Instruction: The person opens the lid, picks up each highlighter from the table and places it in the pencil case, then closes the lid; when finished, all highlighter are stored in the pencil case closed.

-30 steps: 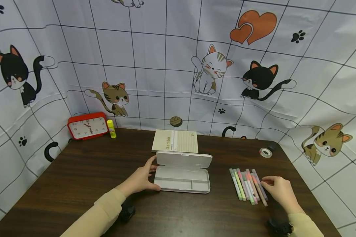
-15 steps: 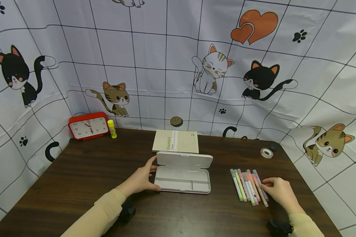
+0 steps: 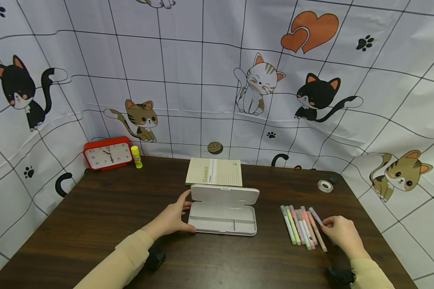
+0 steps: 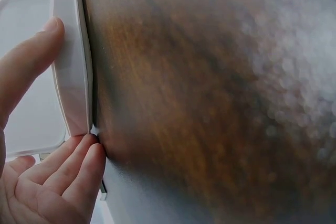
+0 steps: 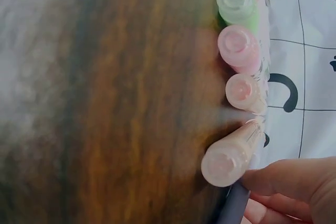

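Note:
An opened white pencil case [image 3: 215, 224] with divided compartments lies on the table, its lid tilted up at the back. My left hand [image 3: 169, 218] holds its left end, thumb at the front corner and fingers round the back. In the left wrist view, thumb and fingertips touch the case's side wall [image 4: 72, 72]. To the right, my right hand [image 3: 341, 233] pinches a purple marker [image 3: 315, 215] between thumb and fingers, at the right end of a row of pastel markers [image 3: 300, 228]. The right wrist view shows this purple marker [image 5: 234, 203] beside a peach marker [image 5: 226, 163].
Behind the case lies a beige notebook [image 3: 217, 172]. A red clock [image 3: 107, 154] and a yellow glue stick [image 3: 136, 157] stand at the back left. A roll of tape [image 3: 324, 186] lies at the back right. A cat-patterned curtain [image 3: 181, 60] borders the dark table [image 3: 217, 261].
My right hand has taken hold of the purple marker, which has shifted slightly right, away from the row. The left hand and the pencil case have stayed put.

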{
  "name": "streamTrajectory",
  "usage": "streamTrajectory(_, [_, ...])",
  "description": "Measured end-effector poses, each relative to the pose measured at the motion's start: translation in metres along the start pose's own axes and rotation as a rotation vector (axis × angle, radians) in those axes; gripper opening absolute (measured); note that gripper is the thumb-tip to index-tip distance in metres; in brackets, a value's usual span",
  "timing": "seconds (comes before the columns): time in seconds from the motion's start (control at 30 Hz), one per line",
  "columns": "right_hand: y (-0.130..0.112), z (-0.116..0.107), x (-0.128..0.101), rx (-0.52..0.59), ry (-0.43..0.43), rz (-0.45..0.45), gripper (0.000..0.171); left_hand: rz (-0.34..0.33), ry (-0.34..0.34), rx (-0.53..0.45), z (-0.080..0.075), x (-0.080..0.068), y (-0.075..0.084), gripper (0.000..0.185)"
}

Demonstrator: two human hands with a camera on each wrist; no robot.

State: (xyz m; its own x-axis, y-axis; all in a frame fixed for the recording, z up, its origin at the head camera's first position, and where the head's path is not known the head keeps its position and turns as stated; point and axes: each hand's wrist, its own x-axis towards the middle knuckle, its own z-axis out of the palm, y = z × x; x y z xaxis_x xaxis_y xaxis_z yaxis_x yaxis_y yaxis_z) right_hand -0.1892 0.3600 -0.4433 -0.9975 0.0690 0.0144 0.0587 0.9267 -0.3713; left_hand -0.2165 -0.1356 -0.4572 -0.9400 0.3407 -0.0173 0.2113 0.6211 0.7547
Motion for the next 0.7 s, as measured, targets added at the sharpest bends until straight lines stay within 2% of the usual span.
streamTrajectory(0.3, [0.002,-0.002,-0.003,0.020,0.083,0.011,0.016,0.008,-0.007,0.014,0.001,-0.001,-0.001,0.119])
streamTrajectory(0.53, [-0.014,-0.002,-0.003,0.030,0.168,-0.083,0.014,0.002,-0.006,0.008,0.000,0.000,-0.001,0.119])
streamTrajectory(0.7, [-0.030,-0.001,-0.004,0.040,0.165,-0.132,0.014,0.000,-0.007,0.015,-0.001,0.000,0.000,0.119])
